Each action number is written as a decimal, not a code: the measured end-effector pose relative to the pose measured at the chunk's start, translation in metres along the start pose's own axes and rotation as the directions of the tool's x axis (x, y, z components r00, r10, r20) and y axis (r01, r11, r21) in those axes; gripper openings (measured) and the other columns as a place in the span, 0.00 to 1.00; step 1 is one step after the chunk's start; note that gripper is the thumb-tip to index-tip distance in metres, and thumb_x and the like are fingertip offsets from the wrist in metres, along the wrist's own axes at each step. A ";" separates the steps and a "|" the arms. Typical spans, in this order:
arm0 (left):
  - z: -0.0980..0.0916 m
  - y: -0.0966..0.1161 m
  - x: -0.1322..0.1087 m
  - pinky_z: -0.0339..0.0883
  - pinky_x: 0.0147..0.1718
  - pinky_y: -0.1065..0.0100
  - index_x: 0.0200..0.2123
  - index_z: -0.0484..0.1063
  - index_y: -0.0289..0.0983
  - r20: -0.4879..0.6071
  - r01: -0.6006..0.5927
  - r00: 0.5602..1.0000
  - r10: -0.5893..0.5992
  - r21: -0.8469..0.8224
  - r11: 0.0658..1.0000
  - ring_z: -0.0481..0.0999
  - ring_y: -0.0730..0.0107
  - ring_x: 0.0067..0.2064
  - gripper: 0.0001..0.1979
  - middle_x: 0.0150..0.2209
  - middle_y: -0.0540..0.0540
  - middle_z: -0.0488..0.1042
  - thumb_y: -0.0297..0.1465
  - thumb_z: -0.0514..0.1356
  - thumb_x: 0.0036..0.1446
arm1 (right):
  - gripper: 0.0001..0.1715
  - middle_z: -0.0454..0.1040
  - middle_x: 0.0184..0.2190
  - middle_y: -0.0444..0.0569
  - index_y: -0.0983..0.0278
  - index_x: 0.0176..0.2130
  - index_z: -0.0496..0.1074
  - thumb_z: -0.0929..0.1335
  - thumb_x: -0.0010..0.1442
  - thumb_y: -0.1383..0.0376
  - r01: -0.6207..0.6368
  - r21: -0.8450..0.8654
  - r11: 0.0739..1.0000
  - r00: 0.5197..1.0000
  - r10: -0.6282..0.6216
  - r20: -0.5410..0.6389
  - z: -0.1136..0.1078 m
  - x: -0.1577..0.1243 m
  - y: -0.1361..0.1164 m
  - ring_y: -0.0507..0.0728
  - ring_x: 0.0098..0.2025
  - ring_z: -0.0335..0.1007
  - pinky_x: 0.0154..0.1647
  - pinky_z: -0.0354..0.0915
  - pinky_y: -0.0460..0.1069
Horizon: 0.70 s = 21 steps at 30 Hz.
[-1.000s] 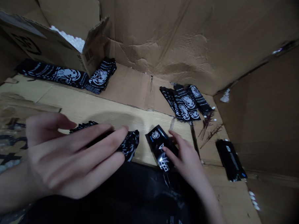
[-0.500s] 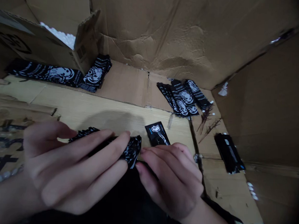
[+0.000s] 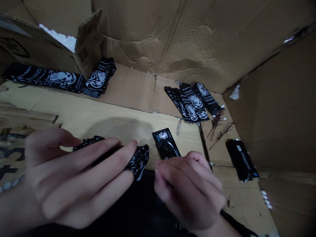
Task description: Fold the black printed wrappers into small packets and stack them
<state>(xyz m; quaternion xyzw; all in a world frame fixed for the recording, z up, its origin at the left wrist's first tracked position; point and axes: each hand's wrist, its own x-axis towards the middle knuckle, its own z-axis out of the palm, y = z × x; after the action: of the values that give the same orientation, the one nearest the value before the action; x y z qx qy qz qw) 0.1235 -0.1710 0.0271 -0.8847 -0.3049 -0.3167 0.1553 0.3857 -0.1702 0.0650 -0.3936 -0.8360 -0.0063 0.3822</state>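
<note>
The left hand has its fingers together, clamped over a fanned stack of black, white-printed sachets; just right of that stack, the right hand curls its fingers together beside a lone glossy sachet.

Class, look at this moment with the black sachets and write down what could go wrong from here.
The left hand grips a fanned stack of black sachets; some might slip onto the dark material below and be hard to spot. The right hand sits against a lone sachet and could nudge it out of place.
</note>
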 end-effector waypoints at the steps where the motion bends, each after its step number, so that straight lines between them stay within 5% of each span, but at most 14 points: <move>1: 0.000 -0.001 0.002 0.63 0.57 0.43 0.54 0.77 0.54 0.001 -0.066 0.998 0.066 0.018 0.998 0.77 0.60 0.62 0.24 0.69 0.54 0.71 0.25 0.58 0.59 | 0.09 0.83 0.28 0.41 0.60 0.35 0.75 0.71 0.66 0.74 -0.024 0.032 0.999 1.000 0.024 0.000 -0.003 -0.001 0.003 0.50 0.28 0.78 0.34 0.66 0.50; 4: -0.001 -0.003 0.004 0.67 0.53 0.43 0.51 0.78 0.53 0.032 -0.045 0.998 0.045 0.012 0.999 0.79 0.55 0.61 0.24 0.66 0.53 0.76 0.24 0.59 0.56 | 0.10 0.82 0.26 0.41 0.59 0.35 0.74 0.70 0.66 0.74 -0.067 0.000 0.998 0.998 0.067 0.001 -0.009 -0.008 0.024 0.52 0.26 0.75 0.32 0.65 0.51; 9: -0.004 -0.001 0.010 0.63 0.55 0.44 0.40 0.80 0.54 0.013 0.055 0.998 -0.054 -0.023 0.998 0.86 0.60 0.48 0.16 0.60 0.60 0.80 0.25 0.59 0.60 | 0.08 0.83 0.29 0.47 0.60 0.35 0.75 0.69 0.68 0.69 -0.151 -0.414 0.898 0.984 0.175 0.020 -0.007 -0.034 0.086 0.57 0.30 0.78 0.36 0.65 0.53; 12: -0.006 0.001 0.017 0.60 0.54 0.44 0.32 0.76 0.48 0.024 0.113 0.993 -0.111 -0.060 0.992 0.86 0.62 0.43 0.14 0.56 0.58 0.83 0.25 0.54 0.64 | 0.16 0.84 0.45 0.58 0.66 0.53 0.75 0.69 0.67 0.65 -0.252 -0.542 0.801 0.915 0.379 0.134 0.000 -0.048 0.111 0.66 0.42 0.82 0.41 0.68 0.57; 15: -0.006 0.000 0.022 0.59 0.51 0.44 0.29 0.71 0.45 0.016 0.105 0.994 -0.104 -0.073 0.992 0.85 0.62 0.39 0.13 0.51 0.56 0.86 0.25 0.53 0.65 | 0.30 0.80 0.55 0.66 0.70 0.63 0.70 0.71 0.67 0.59 -0.319 -0.528 0.787 0.842 0.491 0.223 0.012 -0.055 0.114 0.71 0.51 0.80 0.47 0.71 0.60; 21: -0.004 -0.005 0.022 0.58 0.45 0.48 0.30 0.73 0.45 0.005 0.104 0.995 -0.103 -0.071 0.992 0.85 0.61 0.39 0.11 0.49 0.55 0.86 0.28 0.56 0.65 | 0.41 0.80 0.50 0.65 0.70 0.64 0.69 0.77 0.60 0.53 -0.424 -0.445 0.789 0.740 0.585 0.331 0.039 -0.046 0.113 0.74 0.53 0.78 0.50 0.72 0.64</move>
<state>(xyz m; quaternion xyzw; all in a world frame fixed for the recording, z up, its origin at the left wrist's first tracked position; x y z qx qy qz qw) 0.1322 -0.1595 0.0449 -0.8729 -0.3390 -0.3344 0.1068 0.4542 -0.1106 -0.0247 -0.6584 -0.7459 0.0466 0.0897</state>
